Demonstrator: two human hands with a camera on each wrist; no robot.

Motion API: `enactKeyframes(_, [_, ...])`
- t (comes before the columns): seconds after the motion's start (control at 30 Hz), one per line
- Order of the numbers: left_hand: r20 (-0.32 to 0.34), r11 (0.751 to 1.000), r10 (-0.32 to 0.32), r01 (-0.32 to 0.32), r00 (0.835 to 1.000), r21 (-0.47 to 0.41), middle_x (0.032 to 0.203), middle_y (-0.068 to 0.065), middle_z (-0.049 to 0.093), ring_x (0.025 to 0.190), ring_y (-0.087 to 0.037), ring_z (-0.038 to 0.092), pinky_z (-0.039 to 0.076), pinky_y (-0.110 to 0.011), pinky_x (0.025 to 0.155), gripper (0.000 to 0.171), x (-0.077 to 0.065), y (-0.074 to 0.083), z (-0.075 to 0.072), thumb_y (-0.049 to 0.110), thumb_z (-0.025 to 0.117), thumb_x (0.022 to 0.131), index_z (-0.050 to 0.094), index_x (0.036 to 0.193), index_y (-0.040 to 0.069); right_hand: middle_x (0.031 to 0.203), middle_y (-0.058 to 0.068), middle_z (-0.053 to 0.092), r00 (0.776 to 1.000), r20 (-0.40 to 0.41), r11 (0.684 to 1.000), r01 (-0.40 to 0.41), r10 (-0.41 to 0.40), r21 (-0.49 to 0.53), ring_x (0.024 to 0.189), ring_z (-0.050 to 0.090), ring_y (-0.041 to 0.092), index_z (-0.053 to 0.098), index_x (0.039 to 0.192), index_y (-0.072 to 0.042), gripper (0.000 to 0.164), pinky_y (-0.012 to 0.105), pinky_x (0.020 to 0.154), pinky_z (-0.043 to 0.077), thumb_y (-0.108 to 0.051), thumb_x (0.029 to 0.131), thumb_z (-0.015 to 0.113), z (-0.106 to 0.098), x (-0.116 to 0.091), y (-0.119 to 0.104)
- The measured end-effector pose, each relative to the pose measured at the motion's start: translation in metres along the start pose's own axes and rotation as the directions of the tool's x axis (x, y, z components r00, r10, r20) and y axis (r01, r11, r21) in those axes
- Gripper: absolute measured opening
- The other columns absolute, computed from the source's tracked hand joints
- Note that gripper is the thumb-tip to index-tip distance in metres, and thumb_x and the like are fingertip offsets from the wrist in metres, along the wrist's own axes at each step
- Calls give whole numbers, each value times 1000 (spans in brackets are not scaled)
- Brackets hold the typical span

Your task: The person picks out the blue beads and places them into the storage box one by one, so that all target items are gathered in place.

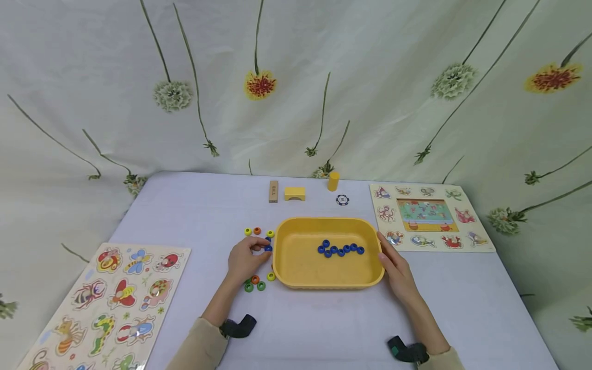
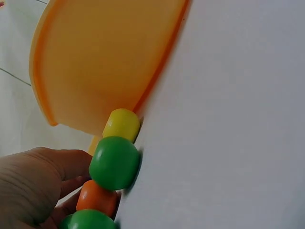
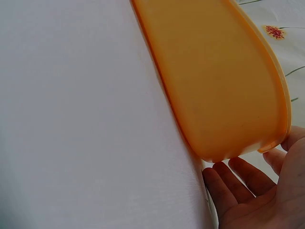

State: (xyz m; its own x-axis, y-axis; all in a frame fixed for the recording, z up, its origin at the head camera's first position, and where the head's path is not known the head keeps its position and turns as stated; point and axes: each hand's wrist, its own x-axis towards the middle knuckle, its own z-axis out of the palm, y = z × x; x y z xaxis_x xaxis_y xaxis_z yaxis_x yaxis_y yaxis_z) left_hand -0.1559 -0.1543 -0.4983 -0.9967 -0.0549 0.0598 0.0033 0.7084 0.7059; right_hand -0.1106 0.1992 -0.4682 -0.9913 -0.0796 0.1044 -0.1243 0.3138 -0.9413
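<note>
A yellow plastic tray (image 1: pixel 296 275) sits mid-table with several blue beads (image 1: pixel 340 252) inside it. My right hand (image 1: pixel 401 277) holds the tray's right end, thumb at the rim and fingertips against the outer wall. Just left of the tray, my left hand (image 1: pixel 246 258) has thumb and forefinger pinching a blue bead (image 1: pixel 268 247); another blue one is close behind. Around that hand lie loose beads: an orange bead (image 1: pixel 257 230) and a yellow bead (image 1: pixel 247 232) beyond it, a green bead (image 1: pixel 248 287) nearer. In the left wrist view, a green bead (image 2: pixel 114 163) hides some fingers.
Behind the tray are a small wooden block (image 1: pixel 274 191), a yellow arch block (image 1: pixel 294 193), a yellow cylinder (image 1: pixel 333 181) and a poker chip (image 1: pixel 342 200). A sea-animal puzzle board (image 1: pixel 427 241) lies at the right, an insect puzzle board (image 1: pixel 108 303) at the left.
</note>
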Motion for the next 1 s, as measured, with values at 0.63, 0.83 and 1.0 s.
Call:
enactKeyframes(0.63, [173,957,183,-135,968,-257,87,1,58,78,-12,54,49,-21,67,19,22,101,-2,14,70,75,65,94,13,143,3,30,1000,-2,1000,-6,6,-17,130,27,22,29,139,-13,45,4,91,27,-13,95,38,-2,2,-1])
enactKeyframes(0.83, [293,989,145,-132,945,-65,81,3,59,68,-10,53,46,-21,59,15,39,103,36,13,68,75,67,89,13,143,3,30,1000,1,1000,-10,10,-5,131,27,21,30,139,-13,45,4,91,26,-13,95,38,-1,2,-1])
enactKeyframes(1.0, [365,986,135,-159,921,38,76,1,60,69,-11,53,45,-21,62,14,42,104,53,9,67,74,67,88,9,144,3,29,1000,1,1000,-12,12,-16,131,26,22,29,139,-14,45,3,91,25,-15,95,38,-3,1,-1])
